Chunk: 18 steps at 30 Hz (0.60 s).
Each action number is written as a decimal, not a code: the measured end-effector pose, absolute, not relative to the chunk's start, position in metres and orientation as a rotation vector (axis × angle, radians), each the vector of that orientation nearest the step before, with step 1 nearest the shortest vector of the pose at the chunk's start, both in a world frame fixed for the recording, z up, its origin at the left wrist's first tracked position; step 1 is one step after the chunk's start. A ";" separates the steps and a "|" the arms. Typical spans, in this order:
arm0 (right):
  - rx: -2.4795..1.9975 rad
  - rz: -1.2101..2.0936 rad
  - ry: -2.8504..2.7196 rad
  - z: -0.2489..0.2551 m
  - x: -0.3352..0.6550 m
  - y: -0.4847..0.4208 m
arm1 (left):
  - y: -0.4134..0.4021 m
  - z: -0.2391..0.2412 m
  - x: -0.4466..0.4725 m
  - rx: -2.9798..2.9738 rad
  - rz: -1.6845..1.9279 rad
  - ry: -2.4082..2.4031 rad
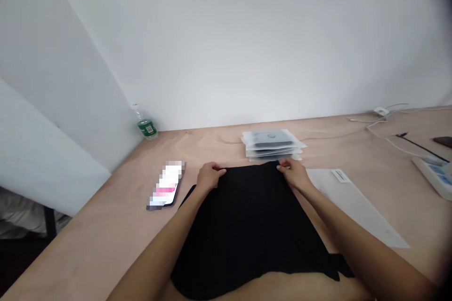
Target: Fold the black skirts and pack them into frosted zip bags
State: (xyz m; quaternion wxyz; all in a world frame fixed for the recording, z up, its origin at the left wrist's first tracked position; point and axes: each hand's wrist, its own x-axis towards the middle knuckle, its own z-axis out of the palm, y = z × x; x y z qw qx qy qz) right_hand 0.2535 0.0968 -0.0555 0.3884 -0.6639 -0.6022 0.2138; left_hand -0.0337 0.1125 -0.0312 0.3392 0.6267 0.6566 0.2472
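A black cloth garment (247,225) lies spread over the near part of the table, its far edge drawn fairly straight. What kind of garment it is, I cannot tell. My left hand (210,175) pinches its far left corner between thumb and fingers. At the far right corner, my right hand (294,173) grips the fabric the same way. Just beyond that edge sits a stack of flat translucent packets (273,143) with dark contents. Beside my right forearm lies a flat frosted plastic bag (356,207) with a small white label, partly covered by the arm.
A phone (165,186) with a lit, blurred screen lies to the left. In the back left corner stands a plastic bottle (147,128) with a green label. A power strip (434,176), cables and a white plug (381,112) are at the right. A white wall (240,47) borders the wooden table (116,207).
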 end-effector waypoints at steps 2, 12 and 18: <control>-1.625 0.655 -1.478 -0.049 0.256 0.087 | 0.099 -0.025 -0.037 1.672 0.707 1.641; -1.566 0.776 -1.497 -0.031 0.253 0.034 | 0.027 -0.029 -0.055 2.146 0.831 1.359; -1.619 0.561 -1.668 -0.039 0.250 0.033 | 0.023 -0.034 -0.058 2.405 0.733 1.325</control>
